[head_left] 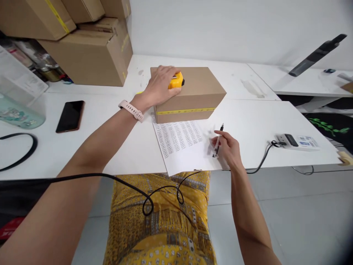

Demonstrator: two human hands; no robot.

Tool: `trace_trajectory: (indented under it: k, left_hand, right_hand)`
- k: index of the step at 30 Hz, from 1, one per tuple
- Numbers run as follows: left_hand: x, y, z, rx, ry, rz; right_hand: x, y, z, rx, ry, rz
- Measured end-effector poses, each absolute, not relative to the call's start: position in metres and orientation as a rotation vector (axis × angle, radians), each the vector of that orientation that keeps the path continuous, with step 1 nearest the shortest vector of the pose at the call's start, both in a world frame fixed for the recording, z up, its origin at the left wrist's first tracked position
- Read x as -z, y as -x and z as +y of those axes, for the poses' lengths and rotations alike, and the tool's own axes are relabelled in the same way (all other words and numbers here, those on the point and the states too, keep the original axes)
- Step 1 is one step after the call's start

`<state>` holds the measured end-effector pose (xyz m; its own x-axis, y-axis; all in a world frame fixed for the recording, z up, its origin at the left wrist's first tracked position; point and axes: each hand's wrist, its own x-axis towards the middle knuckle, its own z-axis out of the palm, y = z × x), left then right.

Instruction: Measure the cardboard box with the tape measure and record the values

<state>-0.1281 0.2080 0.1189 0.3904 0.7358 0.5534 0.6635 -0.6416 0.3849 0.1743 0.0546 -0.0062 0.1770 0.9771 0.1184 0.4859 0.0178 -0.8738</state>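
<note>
My left hand (161, 86) is wrapped around a yellow tape measure (175, 81) on top of a closed cardboard box (197, 82). Yellow tape runs along the box's near side. Partly under the box lies a white sheet (182, 154) printed with columns of small text, too fine to read. To the right of the sheet's printed part, my right hand (228, 147) grips a clear pen (217, 146) with dark ends between its fingers. Some of the fingers curl out of sight behind the hand.
Cardboard boxes (88, 55) are stacked at the back left. A phone (70, 116) and a pale green bottle (20, 112) stand on the left. A white power adapter (296, 141) with a black cable sits right. A dark cylindrical object (316, 57) rises at the far right.
</note>
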Motion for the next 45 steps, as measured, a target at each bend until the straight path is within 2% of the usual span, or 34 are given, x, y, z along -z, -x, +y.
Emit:
trace_trajectory:
  k: [4,7,10,13,19,32,40,45]
  left_hand:
    - [-0.095,0.129,0.151,-1.290,-2.588,1.149]
    - [-0.066,0.136,0.106,-0.801,-2.556,0.939]
    - [-0.033,0.151,0.087,-0.258,-2.485,0.933]
    - [-0.012,0.164,0.088,0.030,-2.481,0.961]
    - [-0.012,0.164,0.097,0.087,-2.476,0.814]
    - [-0.002,0.110,0.144,0.105,-2.437,0.271]
    - [-0.002,0.072,0.167,0.140,-2.372,0.133]
    - [-0.008,0.080,0.172,0.154,-2.351,0.247]
  right_hand:
    - [-0.012,-0.165,0.021,-0.940,1.215,-1.310]
    - [-0.023,-0.146,0.000,-0.867,1.191,-1.364]
    - [-0.019,-0.124,-0.007,-0.750,1.187,-1.336]
    - [-0.009,-0.104,-0.003,-0.825,1.150,-1.250]
    - [0.006,-0.079,0.000,-1.279,1.169,-1.222]
    - [0.017,-0.103,-0.022,-1.111,1.424,-1.085]
    - [0.015,-0.113,-0.034,-1.034,1.445,-1.018]
    - [0.012,-0.106,-0.026,-1.026,1.462,-1.066]
